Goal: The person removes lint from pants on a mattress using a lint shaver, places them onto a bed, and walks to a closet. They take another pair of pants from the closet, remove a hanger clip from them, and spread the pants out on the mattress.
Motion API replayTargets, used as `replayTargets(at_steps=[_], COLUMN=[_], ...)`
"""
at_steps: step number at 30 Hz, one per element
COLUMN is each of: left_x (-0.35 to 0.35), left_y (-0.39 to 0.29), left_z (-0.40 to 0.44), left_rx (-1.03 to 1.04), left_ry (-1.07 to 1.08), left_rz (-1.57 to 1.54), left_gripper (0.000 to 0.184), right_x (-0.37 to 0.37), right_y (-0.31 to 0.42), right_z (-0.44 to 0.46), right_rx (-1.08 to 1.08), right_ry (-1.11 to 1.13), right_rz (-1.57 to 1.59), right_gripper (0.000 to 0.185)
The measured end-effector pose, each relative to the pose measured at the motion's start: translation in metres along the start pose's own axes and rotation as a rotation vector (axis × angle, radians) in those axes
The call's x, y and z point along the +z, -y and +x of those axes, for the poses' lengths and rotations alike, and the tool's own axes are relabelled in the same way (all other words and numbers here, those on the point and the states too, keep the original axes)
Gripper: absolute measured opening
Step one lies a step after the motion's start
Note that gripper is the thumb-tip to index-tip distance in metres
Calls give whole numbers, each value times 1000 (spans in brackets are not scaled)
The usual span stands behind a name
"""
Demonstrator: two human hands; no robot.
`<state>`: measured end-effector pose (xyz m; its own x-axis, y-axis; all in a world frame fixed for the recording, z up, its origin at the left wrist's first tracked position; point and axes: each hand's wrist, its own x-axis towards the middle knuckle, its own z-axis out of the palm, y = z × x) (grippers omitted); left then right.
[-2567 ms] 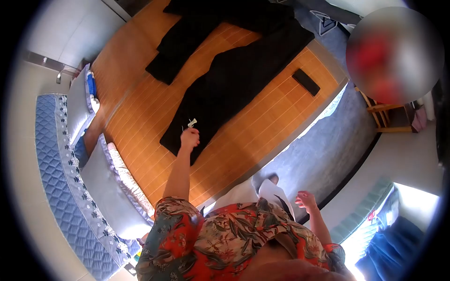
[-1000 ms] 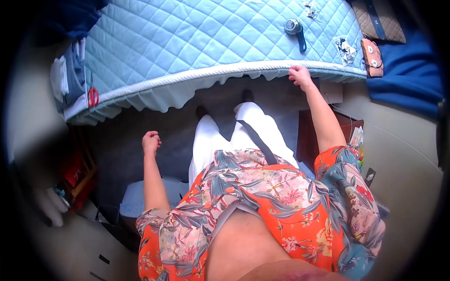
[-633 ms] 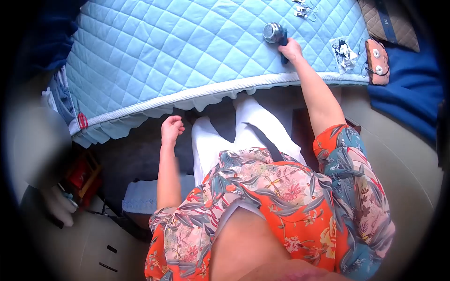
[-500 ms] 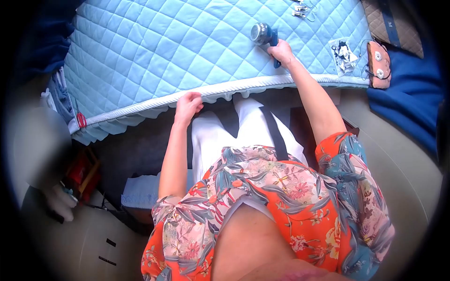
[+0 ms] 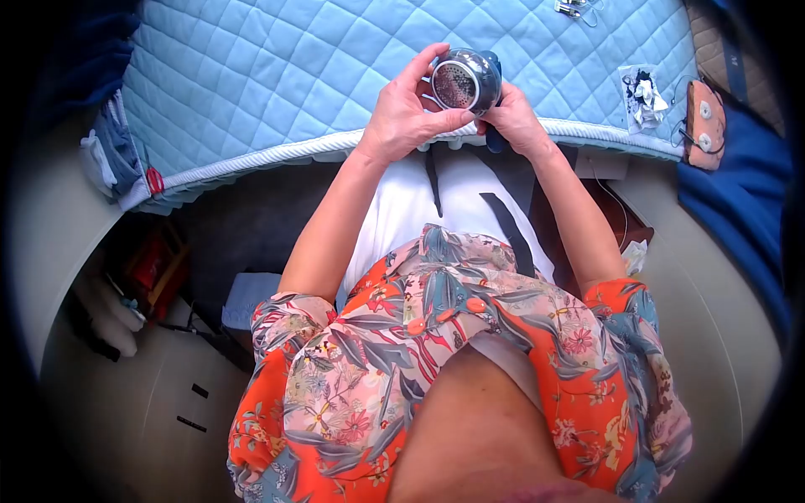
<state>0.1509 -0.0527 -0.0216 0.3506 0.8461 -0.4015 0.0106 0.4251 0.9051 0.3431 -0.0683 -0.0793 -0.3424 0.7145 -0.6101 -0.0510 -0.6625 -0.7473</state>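
A fabric shaver with a round, perforated metal head and a dark blue body is between my hands, over the edge of the light blue quilted bedspread. My left hand curves around the side of the head, its thumb along the lower rim and its fingers at the top. My right hand is closed on the handle, which is partly hidden behind the fingers. The perforated face is turned up towards me.
On the bedspread's right side lie a plastic bag with black and white scraps and a pinkish pouch with two white discs. Small metal clips are at the far edge. A red loop hangs at the left corner.
My left hand has left the bedspread's edge and come up to the shaver's head. My right hand has brought the shaver closer to me, turning its perforated face up.
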Motion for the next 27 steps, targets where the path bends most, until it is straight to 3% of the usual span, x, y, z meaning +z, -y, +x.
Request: replayTargets(at_steps=[5,10,15,16,19,27], left_x=[-1,-2,1,1,-13,-69], left_y=[-7,-8,2,7,43,132], left_z=[-16,-23,-23,-24,-39,-133], left_rx=[177,182,207,151,15,-377], left_ry=[-15,15,11,-19,-112,-188], left_rz=[133,40,18,58,205,584], left_gripper=[82,84,83,83,76,56], right_x=[22,25,21,19,-14,-174], right_y=[7,10,12,10,-18,-97], right_z=[-6,-13,-14,-10,3,-61], right_rx=[-47,-248,-286,-313,-124,189], right_ry=[13,-112,-172,-181,-262,-812], right_rz=[91,-50,-167,-219,-249,-141], right_gripper=[14,20,22,21,15,10])
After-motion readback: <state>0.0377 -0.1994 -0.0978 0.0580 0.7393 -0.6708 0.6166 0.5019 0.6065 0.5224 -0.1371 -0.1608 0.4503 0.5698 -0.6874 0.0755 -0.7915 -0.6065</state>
